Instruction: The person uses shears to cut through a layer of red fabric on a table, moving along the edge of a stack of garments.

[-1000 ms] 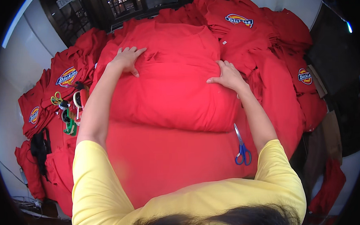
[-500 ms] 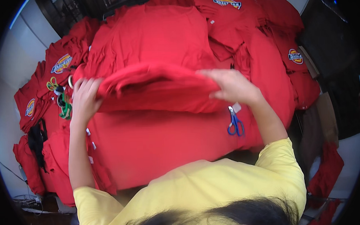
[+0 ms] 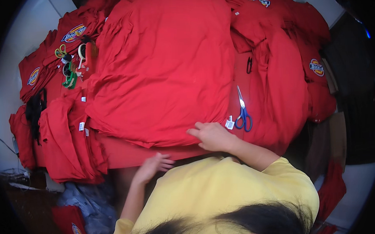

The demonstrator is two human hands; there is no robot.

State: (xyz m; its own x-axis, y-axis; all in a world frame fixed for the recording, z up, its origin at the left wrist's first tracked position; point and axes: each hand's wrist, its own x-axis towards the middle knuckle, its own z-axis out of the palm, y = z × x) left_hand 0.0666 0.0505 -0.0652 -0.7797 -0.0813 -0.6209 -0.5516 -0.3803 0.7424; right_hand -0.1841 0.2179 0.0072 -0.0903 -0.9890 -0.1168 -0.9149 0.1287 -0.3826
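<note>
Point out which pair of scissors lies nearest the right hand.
The blue-handled scissors, lying just beside the right hand; the green-handled pair lies far left.

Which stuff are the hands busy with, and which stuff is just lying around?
Busy with:
- big red garment, spread flat
- right hand, resting on its near edge
- left hand, by the table edge

Just lying around:
- blue-handled scissors
- green-handled tool
- folded red garments at left

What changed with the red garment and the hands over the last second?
The red garment, earlier folded and lifted at its near edge by both hands, now lies spread flat. The right hand rests on its near hem; the left hand has let go and hangs below the table edge. The blue scissors and side piles stayed put.
</note>
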